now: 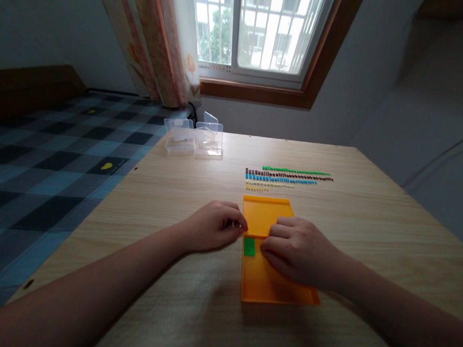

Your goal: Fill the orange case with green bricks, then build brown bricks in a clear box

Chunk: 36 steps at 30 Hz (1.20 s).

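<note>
Tray [267, 216], orange, on bench [169, 186], left hand [214, 226] at its rim, grip curled narrow, right hand [297, 250] beside green block [249, 247], grip impossible to tell.

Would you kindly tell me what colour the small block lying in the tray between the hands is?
The small block is green; head view.

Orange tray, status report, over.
Left hand curled at orange tray left rim. Right hand on tray, fingertips by green piece. Rows of small pieces beyond, nothing in the way.
</note>
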Each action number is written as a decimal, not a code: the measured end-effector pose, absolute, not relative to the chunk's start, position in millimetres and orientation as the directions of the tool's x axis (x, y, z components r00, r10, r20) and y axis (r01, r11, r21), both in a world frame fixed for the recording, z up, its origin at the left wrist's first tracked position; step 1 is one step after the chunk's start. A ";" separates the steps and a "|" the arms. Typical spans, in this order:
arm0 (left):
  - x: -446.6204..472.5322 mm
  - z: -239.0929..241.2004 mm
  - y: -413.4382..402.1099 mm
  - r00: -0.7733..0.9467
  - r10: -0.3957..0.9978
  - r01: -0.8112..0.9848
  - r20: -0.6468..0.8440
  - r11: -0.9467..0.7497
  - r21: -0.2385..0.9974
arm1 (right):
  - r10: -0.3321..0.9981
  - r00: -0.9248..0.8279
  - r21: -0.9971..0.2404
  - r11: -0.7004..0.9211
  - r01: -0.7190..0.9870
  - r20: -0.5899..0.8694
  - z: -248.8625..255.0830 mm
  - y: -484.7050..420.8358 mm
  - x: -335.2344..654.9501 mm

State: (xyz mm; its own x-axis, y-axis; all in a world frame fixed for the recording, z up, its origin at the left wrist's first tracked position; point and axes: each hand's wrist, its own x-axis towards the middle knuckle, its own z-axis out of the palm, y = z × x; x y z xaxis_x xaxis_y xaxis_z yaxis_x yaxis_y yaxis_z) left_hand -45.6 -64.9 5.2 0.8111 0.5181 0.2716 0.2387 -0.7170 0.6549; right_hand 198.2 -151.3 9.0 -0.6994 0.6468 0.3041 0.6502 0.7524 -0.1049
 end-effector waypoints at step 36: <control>-45.5 6.4 -67.0 0.811 0.514 0.239 0.279 -0.727 0.643 | 0.686 -0.666 -0.155 0.721 0.675 0.293 7.1 -152.0 198.1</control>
